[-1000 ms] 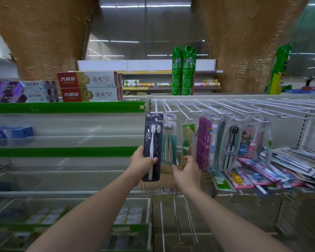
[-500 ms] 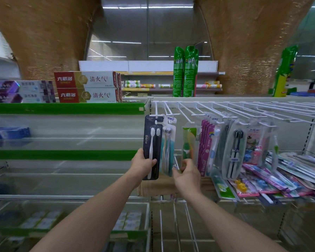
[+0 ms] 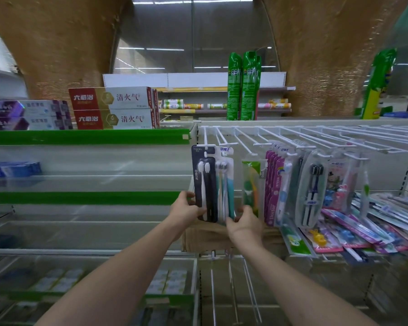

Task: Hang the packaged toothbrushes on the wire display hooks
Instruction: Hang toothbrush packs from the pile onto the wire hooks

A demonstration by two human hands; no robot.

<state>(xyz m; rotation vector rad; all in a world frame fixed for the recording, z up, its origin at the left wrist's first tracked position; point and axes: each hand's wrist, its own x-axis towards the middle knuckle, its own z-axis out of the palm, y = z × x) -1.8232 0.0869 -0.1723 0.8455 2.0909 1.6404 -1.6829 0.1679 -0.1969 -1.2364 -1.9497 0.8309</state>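
The black pack (image 3: pixel 204 184), gripped by the left hand (image 3: pixel 185 209), had been raised onto the hook (image 3: pixel 206 142), while the white pack (image 3: pixel 226 184) alongside was pinched by the right hand (image 3: pixel 244 225).

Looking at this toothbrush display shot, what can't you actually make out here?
All in the head view:
- Whether the dark AUBO pack is fully on its wire hook: the hang hole is too small to tell.
- The right hand grip on the teal pack: its fingertips are hidden behind the packs.
- Print on the purple boxes: blurred.
- The pile of loose packs: cut off by the right edge.
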